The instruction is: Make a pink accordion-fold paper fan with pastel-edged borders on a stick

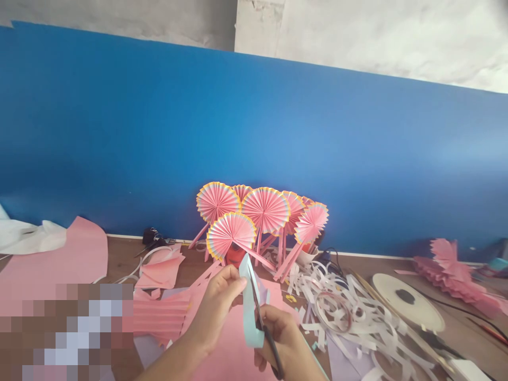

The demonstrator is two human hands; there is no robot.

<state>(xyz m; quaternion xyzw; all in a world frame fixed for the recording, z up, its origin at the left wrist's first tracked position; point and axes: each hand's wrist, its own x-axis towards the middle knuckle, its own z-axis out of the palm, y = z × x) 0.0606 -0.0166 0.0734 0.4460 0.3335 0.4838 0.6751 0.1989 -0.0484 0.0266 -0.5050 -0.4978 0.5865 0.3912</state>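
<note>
My left hand (216, 309) pinches the top of a folded light-blue paper strip (249, 312), holding it upright. My right hand (283, 341) grips black-handled scissors (265, 328), whose blades run up along the strip's right edge. Both hands hover over a pink paper sheet (234, 349) on the wooden table (119, 259). Behind them, a cluster of round pink pleated paper fans (257, 217) on pink sticks leans against the blue wall.
A heap of white paper strip cuttings (349, 312) lies right of my hands, with a white tape roll (408, 301) beyond. Pink pleated pieces (456, 270) sit far right. Pink sheets (75, 254) and folded pink paper (162, 270) lie left. A blurred patch covers the bottom left.
</note>
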